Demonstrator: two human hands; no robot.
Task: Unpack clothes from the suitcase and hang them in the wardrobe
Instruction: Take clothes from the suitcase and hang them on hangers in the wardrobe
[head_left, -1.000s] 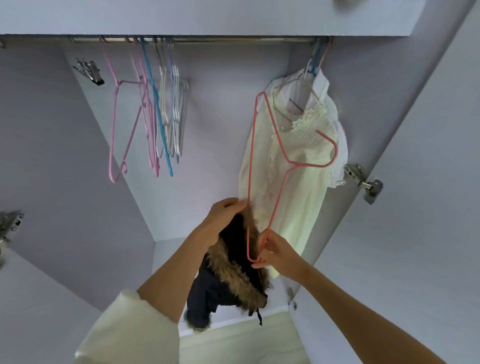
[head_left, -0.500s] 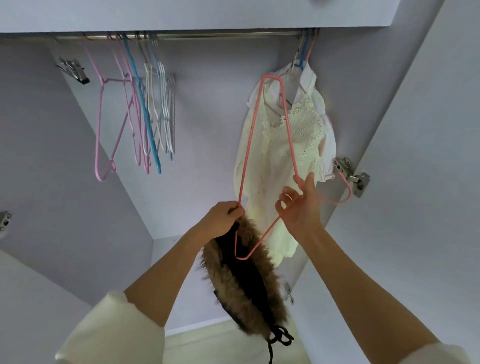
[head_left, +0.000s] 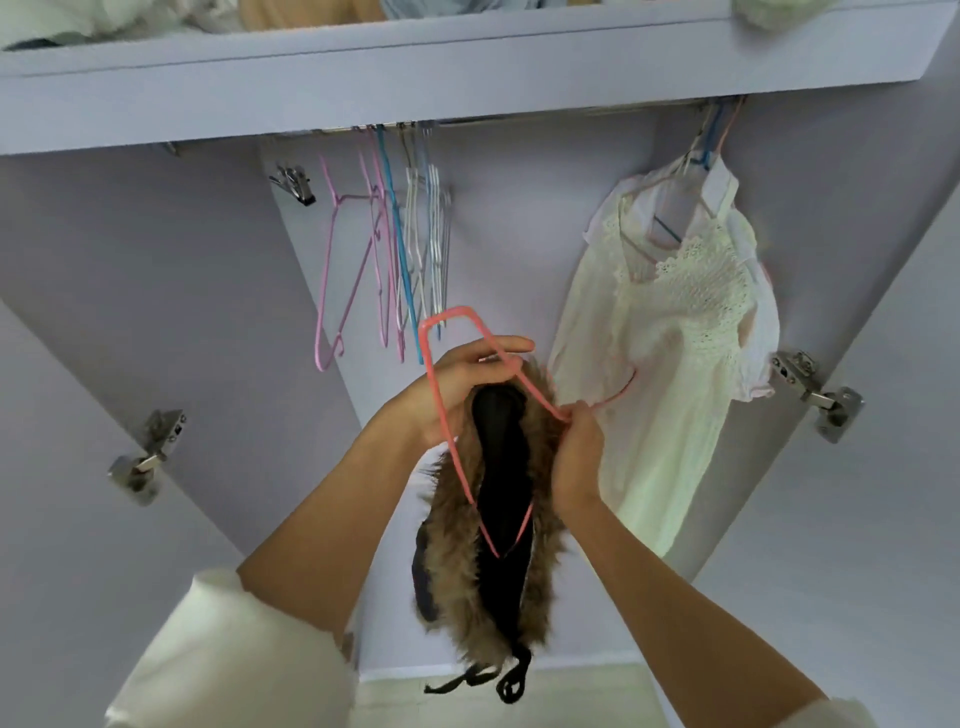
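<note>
A dark garment with a brown fur trim (head_left: 470, 566) hangs in front of the open wardrobe, black cords dangling below it. My left hand (head_left: 460, 382) grips its top end. A coral-pink wire hanger (head_left: 441, 410) lies over the garment, one shoulder pointing up and the opposite corner low against the dark lining. My right hand (head_left: 574, 457) pinches the hanger at its neck, by the hook. The hook curves off toward the white dress (head_left: 670, 364) hanging at the right end of the rail (head_left: 519, 122).
Several empty pink, blue and white hangers (head_left: 395, 260) hang at the left of the rail. A shelf (head_left: 467, 67) with folded clothes sits above. Metal door hinges (head_left: 150, 452) (head_left: 815, 389) stick out at both sides. A pale floor strip shows below.
The hanger has come down and left, away from the white dress, and now lies over the fur-trimmed garment. My right hand dropped with it. The view tilted up, revealing the shelf.
</note>
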